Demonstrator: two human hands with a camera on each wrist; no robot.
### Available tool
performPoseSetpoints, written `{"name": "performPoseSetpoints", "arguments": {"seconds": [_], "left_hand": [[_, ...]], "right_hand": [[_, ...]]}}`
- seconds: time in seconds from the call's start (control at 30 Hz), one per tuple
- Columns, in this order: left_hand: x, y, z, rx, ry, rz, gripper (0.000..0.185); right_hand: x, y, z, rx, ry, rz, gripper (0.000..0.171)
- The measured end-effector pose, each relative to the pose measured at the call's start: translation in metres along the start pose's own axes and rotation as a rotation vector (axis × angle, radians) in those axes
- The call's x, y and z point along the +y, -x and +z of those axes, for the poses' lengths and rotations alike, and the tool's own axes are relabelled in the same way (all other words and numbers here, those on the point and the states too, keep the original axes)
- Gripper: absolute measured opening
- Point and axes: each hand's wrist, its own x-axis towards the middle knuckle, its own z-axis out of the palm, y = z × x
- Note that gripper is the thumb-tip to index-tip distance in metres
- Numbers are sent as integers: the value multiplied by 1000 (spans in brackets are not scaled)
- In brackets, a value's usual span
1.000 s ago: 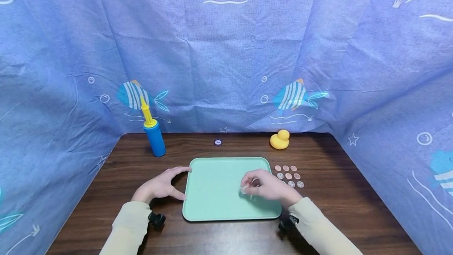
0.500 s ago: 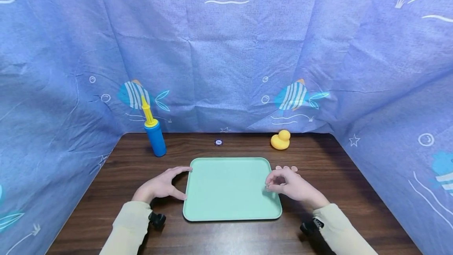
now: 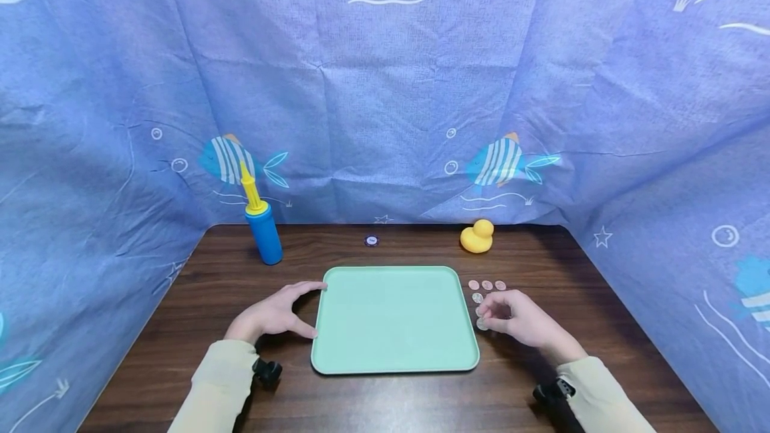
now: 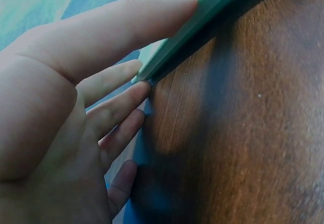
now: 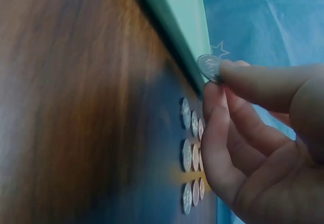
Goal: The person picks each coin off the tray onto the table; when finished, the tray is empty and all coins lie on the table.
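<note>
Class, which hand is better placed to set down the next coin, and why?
Probably the right hand: it pinches a coin beside the coins. The left hand steadies the tray.

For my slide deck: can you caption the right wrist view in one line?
Right hand pinches a coin beside the green tray, above rows of coins on the wooden table.

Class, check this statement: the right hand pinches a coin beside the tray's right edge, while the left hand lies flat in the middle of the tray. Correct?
Not quite. The left hand holds the tray at its left edge, as the head view shows. The right hand does pinch a coin beside the right edge.
</note>
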Motion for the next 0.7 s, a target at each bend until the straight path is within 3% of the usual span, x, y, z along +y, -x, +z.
{"name": "performPoseSetpoints", "arguments": {"seconds": [0.47,0.7], "left_hand": [[1,-1,0,-4,-1,5,97],[-1,-1,0,-3,-9,10,97]], "right_hand": [[12,6,5,34,260,6,20],[11,9,7,47,313,29,19]]}}
